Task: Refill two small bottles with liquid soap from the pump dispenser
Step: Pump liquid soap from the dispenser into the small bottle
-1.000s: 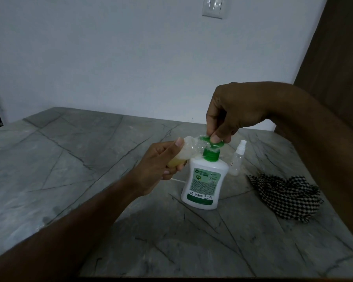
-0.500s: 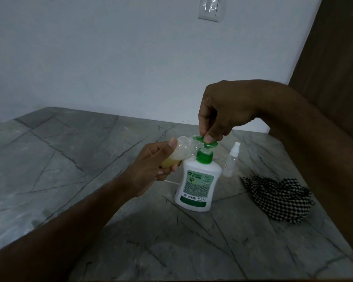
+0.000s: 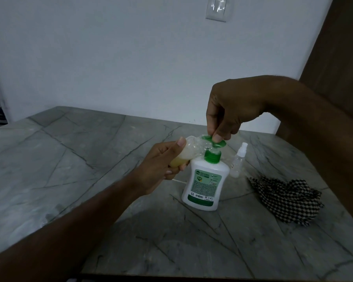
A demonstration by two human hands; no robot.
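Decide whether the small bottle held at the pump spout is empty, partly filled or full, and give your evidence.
Partly filled. The small bottle, tilted in the left hand, shows yellowish liquid only in its lower end; the end nearer the spout looks clear.

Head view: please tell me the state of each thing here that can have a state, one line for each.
Pump dispenser: upright on the table, right hand presses its green pump head.
Small clear bottle: tilted, mouth at the spout, partly filled with yellowish soap, gripped by the left hand.
Spray bottle: upright behind the dispenser, cap on, looks empty.
Checkered cloth: crumpled on the table.
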